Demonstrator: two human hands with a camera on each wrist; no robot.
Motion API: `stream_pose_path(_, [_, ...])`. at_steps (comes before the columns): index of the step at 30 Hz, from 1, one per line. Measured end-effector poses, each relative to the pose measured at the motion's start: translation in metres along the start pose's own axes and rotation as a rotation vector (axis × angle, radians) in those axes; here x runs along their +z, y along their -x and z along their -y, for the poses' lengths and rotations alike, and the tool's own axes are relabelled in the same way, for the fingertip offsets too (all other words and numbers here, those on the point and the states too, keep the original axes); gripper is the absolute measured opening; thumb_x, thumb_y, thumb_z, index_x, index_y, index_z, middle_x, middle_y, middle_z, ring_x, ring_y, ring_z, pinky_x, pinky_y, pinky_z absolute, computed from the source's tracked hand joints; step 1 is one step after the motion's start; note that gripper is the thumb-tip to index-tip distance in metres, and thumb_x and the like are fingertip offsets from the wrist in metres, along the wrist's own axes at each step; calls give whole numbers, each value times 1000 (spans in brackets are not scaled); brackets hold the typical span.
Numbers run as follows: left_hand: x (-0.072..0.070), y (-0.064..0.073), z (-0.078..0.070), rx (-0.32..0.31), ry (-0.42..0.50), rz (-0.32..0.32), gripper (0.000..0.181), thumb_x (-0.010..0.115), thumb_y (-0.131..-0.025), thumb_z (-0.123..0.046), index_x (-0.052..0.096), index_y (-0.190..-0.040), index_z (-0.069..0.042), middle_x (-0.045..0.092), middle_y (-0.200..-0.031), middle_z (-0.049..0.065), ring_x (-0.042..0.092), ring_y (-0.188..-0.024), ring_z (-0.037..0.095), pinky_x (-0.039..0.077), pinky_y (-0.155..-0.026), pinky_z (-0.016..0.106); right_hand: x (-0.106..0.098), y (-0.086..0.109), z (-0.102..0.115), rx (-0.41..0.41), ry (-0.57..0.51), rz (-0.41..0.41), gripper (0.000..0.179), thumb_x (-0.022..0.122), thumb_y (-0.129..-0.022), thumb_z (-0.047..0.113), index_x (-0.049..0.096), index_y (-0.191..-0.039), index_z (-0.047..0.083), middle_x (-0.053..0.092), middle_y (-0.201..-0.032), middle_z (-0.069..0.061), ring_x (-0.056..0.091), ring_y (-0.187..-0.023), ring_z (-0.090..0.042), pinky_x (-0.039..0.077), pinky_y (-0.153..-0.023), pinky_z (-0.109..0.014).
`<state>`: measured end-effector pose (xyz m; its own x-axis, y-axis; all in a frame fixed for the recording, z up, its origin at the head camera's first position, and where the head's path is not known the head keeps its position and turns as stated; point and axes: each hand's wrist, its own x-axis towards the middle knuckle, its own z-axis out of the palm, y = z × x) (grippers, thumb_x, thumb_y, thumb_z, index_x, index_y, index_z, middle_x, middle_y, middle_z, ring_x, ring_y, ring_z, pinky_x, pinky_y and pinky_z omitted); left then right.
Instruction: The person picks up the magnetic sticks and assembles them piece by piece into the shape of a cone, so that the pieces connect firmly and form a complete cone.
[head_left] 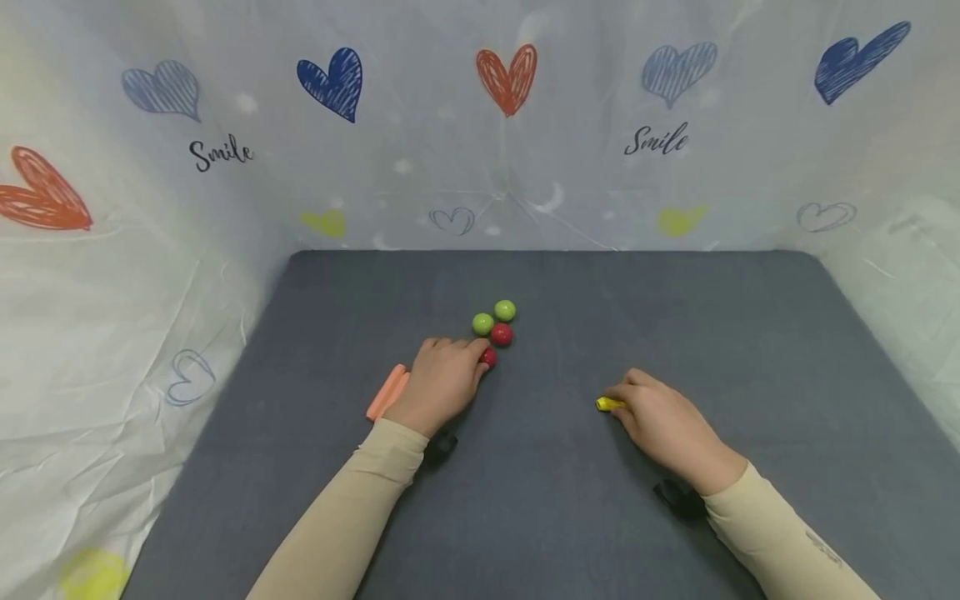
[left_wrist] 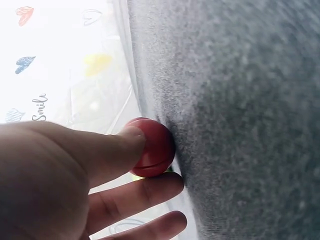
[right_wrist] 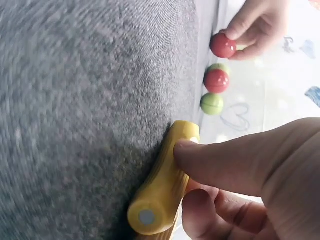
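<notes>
My left hand (head_left: 444, 379) pinches a small red ball (head_left: 489, 358) on the grey mat; in the left wrist view the thumb and fingers close around the red ball (left_wrist: 151, 147). Just beyond it sit another red ball (head_left: 502, 335) and two green balls (head_left: 483, 323) (head_left: 506, 311). My right hand (head_left: 660, 421) grips a short yellow stick (head_left: 609, 404) lying on the mat; the right wrist view shows the thumb pressed on the yellow stick (right_wrist: 162, 192), with the balls (right_wrist: 217, 80) farther off.
An orange stick (head_left: 387, 392) lies on the mat beside my left wrist. The grey mat (head_left: 570, 500) is walled on three sides by white sheeting printed with hearts (head_left: 507, 77). A yellow patch (head_left: 93, 575) shows at the lower left.
</notes>
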<state>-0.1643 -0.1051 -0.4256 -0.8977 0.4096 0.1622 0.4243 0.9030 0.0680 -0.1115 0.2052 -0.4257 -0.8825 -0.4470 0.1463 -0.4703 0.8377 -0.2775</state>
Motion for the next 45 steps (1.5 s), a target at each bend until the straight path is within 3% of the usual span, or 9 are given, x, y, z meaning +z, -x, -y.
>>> stream_pose_path(5, [-3, 0, -1, -10, 7, 25, 22, 72, -102, -28, 73, -120, -16, 76, -94, 3, 71, -89, 27, 51, -95, 50, 3, -4, 3, -35, -24, 6, 18, 82, -88, 1, 79, -106, 2, 63, -92, -2, 63, -81, -18, 57, -73, -38])
stream_pose_path(10, [-6, 2, -4, 19, 34, 56, 21, 73, -101, -29, 73, -117, -15, 74, -90, 1, 70, -86, 23, 51, -94, 48, 4, -9, 9, -57, -57, -8, 16, 84, -87, 2, 80, -101, 6, 62, -89, 1, 62, -81, -16, 55, -74, -36])
stream_pose_path(17, [-11, 5, -12, 68, 68, 100, 17, 75, -99, -28, 73, -110, -16, 69, -82, -3, 65, -75, 18, 51, -78, 42, 7, -21, 21, -69, -121, 56, 14, 82, -89, 4, 79, -103, 3, 64, -91, -1, 63, -84, -17, 55, -76, -34])
stream_pose_path(26, [-15, 5, -21, 89, 143, 194, 14, 76, -99, -29, 71, -105, -17, 62, -76, -7, 58, -71, 12, 51, -81, 42, 12, -36, 29, -70, -161, 92, 11, 81, -90, 4, 78, -101, 4, 63, -90, -1, 62, -82, -18, 56, -76, -36])
stream_pose_path(37, [-9, 8, -31, 139, 230, 235, 20, 76, -98, -32, 72, -112, -19, 68, -89, -7, 58, -73, 9, 52, -79, 36, 25, -52, 45, -74, -182, 141, 10, 78, -93, 6, 77, -103, 2, 66, -95, -5, 67, -86, -21, 59, -79, -37])
stream_pose_path(45, [-11, 9, -30, 104, 305, 284, 20, 77, -98, -32, 66, -106, -19, 58, -76, -7, 55, -64, 10, 46, -60, 28, 31, -55, 52, -108, -189, 97, 12, 80, -93, 8, 76, -102, 2, 63, -92, -4, 64, -80, -17, 58, -75, -35])
